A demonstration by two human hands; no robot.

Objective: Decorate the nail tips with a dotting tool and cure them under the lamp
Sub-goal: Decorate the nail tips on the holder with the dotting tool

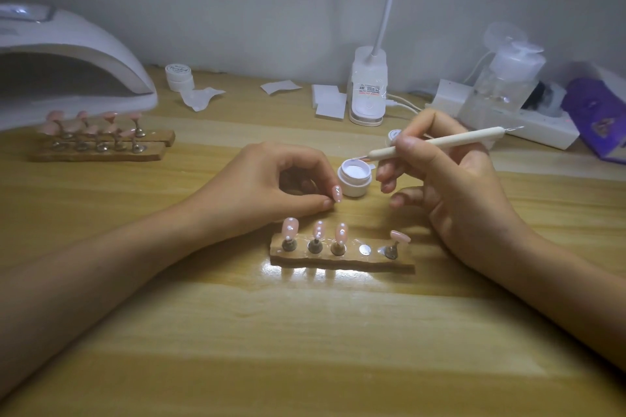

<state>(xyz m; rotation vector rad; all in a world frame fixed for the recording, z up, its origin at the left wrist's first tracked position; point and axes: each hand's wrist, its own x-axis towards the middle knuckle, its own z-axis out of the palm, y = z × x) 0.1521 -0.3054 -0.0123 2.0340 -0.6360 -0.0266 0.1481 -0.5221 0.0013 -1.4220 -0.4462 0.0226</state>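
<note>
My left hand (288, 181) pinches a pink nail tip (337, 194) on its small stand, just left of an open white gel jar (353, 177). My right hand (443, 179) grips a cream dotting tool (437, 142), its fine tip over the jar's rim. In front of both hands lies a wooden holder strip (342, 256) with three upright dotted pink tips (318, 230), one bare metal disc (364, 250) and a plain tip (399, 236) at its right end. The white curing lamp (67, 64) stands at the far left.
Two more wooden strips (98, 149) with several pink tips lie before the lamp. Along the back stand a closed white jar (179, 76), wipes (330, 101), a desk lamp base (367, 91), a pump bottle (508, 74), a power strip (528, 122) and a purple packet (599, 115).
</note>
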